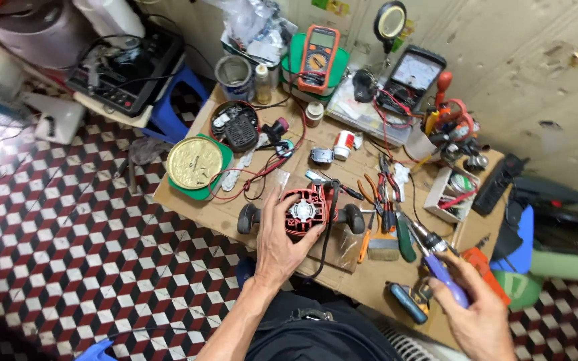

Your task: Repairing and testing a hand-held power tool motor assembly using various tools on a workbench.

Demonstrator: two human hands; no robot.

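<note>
Head cam looking straight down at a pretty cluttered low work table (pixel 342 277) covered in cardboard. Left hand (pixel 279 244) is wrapped around a red power tool housing (pixel 306 212), fingers curled up along its left side and thumb on the near edge, so it's got a proper grip on it. That housing sits about mid-table with its open end facing up, black handles sticking out on both sides, and a black cord (pixel 326 241) running down off it toward the person.

Right hand (pixel 476 314) is off at the lower right, closed around the purple handle of a screwdriver (pixel 439 264), with the shaft pointing up and left toward the tool, not touching it.

Between the 2 hands there's a paintbrush (pixel 384 246), a green-handled screwdriver (pixel 405 242) and some orange-handled pliers (pixel 368 192) lying flat. Further back: an orange multimeter (pixel 318 59), an analog meter (pixel 415 72) with red leads, a round gold tin lid (pixel 194 162), and a dark round tin (pixel 234 126) of small parts. Floor is red, white and black checkered tile (pixel 68 254).
</note>
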